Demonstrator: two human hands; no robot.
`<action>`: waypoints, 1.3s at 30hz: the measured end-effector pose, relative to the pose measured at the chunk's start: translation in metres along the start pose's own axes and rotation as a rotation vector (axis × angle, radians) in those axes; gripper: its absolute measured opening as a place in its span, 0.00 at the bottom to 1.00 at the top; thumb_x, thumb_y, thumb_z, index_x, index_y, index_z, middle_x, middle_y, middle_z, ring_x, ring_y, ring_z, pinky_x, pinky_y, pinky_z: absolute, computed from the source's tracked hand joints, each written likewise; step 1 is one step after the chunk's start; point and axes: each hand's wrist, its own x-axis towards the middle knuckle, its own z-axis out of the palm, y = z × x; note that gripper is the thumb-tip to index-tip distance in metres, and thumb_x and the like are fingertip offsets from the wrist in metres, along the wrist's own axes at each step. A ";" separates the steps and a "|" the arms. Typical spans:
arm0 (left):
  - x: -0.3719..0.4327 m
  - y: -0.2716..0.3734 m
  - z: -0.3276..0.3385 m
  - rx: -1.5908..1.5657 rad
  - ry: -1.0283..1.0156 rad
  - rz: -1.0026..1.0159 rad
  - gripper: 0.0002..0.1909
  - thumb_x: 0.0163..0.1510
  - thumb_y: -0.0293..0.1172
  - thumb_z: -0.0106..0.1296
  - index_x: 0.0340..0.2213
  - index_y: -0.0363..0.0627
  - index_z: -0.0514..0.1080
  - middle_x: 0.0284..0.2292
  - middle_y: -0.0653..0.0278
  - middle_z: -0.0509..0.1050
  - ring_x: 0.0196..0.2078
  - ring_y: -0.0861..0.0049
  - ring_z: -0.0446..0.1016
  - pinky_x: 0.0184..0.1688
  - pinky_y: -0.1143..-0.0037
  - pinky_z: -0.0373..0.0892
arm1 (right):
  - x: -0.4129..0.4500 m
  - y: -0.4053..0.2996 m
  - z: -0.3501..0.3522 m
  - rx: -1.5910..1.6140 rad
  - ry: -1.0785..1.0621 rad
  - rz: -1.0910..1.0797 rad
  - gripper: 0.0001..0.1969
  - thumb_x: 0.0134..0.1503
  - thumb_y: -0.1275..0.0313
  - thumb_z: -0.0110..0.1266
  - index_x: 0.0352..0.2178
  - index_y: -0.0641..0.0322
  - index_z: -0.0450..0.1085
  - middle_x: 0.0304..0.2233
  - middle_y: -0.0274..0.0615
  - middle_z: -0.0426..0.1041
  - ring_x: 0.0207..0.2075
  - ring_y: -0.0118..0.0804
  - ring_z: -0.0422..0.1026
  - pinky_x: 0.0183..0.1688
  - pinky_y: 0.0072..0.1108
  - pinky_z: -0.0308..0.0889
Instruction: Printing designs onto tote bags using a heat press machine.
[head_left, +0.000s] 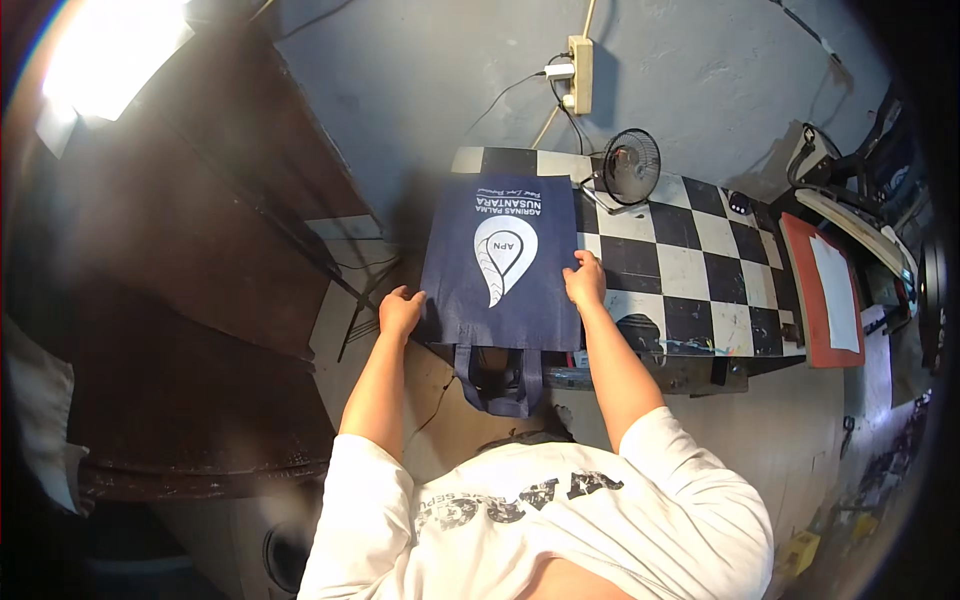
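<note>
A dark blue fabric tote bag (452, 247) lies flat on the left end of a black-and-white checkered table (679, 259). It bears white writing and a white drop-shaped emblem, upside down from where I stand. Its two handles (531, 382) hang over the table's front edge towards me. At the bag's left edge, my left hand (400, 313) pinches the fabric between thumb and fingers. My right hand (586, 280) grips the opposite edge, a little farther up, with its thumb over the cloth.
Behind the bag's right side stands a small wire-caged fan (631, 166). A power strip (580, 75) with plugs and cables hangs on the wall. To the right is a heat press (855, 225) beside a red pad (796, 262) with a white sheet (832, 292). Dark brown furniture (187, 300) fills the left.
</note>
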 end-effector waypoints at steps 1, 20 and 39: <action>0.001 0.001 0.002 0.001 -0.006 0.004 0.29 0.42 0.38 0.57 0.45 0.36 0.66 0.41 0.51 0.71 0.45 0.64 0.70 0.47 0.74 0.65 | -0.003 -0.004 -0.003 -0.042 -0.003 0.033 0.22 0.42 0.73 0.58 0.42 0.62 0.65 0.40 0.49 0.70 0.44 0.43 0.68 0.46 0.26 0.63; -0.016 0.042 0.008 0.337 -0.023 0.091 0.25 0.39 0.30 0.52 0.44 0.44 0.68 0.41 0.54 0.71 0.45 0.63 0.69 0.46 0.70 0.65 | 0.013 0.020 -0.002 0.089 -0.191 0.258 0.32 0.36 0.75 0.61 0.47 0.64 0.61 0.46 0.50 0.66 0.46 0.45 0.67 0.46 0.29 0.63; -0.028 0.067 0.055 0.813 -0.442 0.347 0.63 0.29 0.66 0.57 0.59 0.50 0.38 0.60 0.52 0.30 0.63 0.60 0.24 0.60 0.60 0.30 | -0.039 -0.025 0.007 -0.541 -0.278 -0.334 0.36 0.49 0.43 0.43 0.56 0.47 0.51 0.61 0.40 0.41 0.62 0.42 0.36 0.59 0.44 0.36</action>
